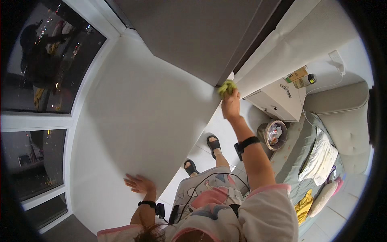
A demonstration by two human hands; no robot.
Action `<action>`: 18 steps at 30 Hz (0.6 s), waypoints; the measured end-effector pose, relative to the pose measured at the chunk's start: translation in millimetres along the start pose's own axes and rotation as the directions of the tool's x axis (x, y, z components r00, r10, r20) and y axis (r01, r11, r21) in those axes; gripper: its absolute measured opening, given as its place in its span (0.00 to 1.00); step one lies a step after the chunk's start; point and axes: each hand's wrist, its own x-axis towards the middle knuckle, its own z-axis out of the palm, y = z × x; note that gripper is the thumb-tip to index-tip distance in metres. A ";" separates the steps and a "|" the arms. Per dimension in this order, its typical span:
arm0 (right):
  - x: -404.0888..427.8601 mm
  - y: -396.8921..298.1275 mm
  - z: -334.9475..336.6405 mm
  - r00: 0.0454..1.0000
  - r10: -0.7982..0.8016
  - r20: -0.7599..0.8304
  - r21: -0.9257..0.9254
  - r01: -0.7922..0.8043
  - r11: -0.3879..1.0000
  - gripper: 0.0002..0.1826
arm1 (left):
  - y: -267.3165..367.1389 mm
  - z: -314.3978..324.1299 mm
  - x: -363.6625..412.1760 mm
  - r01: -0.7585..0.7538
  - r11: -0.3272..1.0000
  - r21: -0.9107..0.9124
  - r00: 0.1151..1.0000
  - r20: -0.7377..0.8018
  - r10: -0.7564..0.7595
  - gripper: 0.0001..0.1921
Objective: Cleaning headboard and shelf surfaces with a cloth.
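Note:
My right hand grips a bunched yellow-green cloth. It is held at the lower corner of a tall grey-brown cabinet panel, where the white window ledge meets the cabinet. Whether the cloth touches the panel or the ledge, I cannot tell. My left hand rests palm down with fingers spread on the ledge's near part, and nothing is in it. A black band with a small device circles each wrist.
Windows line the left side. At right stand a white nightstand with a jar and keys, a waste bin with litter, and a bed with a pillow. A black cable crosses my lap.

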 end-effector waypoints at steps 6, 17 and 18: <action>-37.1 -0.4 -9.0 0.970 0.210 0.123 0.602 -0.242 0.761 0.23 | 19.2 -25.1 -6.8 0.046 0.999 0.007 0.998 0.046 -0.046 0.27; 60.4 31.7 -29.2 0.985 -0.126 0.121 -0.250 0.153 0.956 0.21 | 1.8 -11.8 -0.8 0.029 1.000 0.009 0.999 0.022 -0.029 0.28; 61.2 37.8 -29.0 0.965 -0.240 0.107 -0.323 0.262 0.909 0.18 | 2.7 -12.0 -1.9 0.008 1.000 0.007 1.000 0.001 -0.008 0.28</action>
